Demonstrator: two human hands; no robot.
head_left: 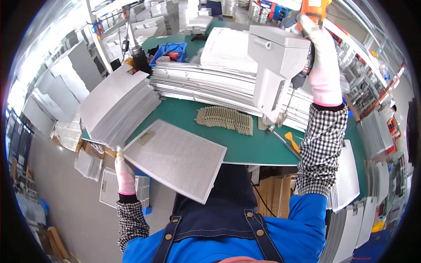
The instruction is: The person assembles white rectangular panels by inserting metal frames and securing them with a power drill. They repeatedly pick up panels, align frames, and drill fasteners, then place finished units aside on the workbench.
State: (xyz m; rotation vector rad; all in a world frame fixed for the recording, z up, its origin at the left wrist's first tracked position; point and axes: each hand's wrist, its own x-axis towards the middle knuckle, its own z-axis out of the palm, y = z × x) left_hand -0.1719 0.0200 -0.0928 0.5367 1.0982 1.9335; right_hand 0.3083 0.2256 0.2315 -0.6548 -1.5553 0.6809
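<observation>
Look, just off the left front of the green worktop (263, 151), the left hand (126, 173), in a pale glove with a pink cuff, pinches the left corner of a mesh filter panel (180, 160). That panel sits over the worktop's front edge, its near part jutting past it toward the worker's apron. From the left hand it spreads out to the right, its long axis slanting from upper left down to lower right. The left hand is by far the nearer; above the worktop's right side, well apart from the panel, the right hand (313, 33) is curled around an orange-and-black power driver (313, 8). Whether a finger presses the trigger I can't tell.

As for materials, a leaning stack of mesh panels (123, 107) rises at the worktop's left end, the thin edges packed into fine ridges. The held panel is a flat, silvery rectangle with a narrow frame, fine ribbed mesh and a tan patch near its left end. Toward the worktop's back lie long white metal strips (201, 85), smooth and layered. Around the worktop's middle, curved tan clips (226, 119) nest in a tight row. A smooth, boxy grey housing (278, 52) stands on its right half, with a yellow plastic piece (291, 141) near the front edge.
</observation>
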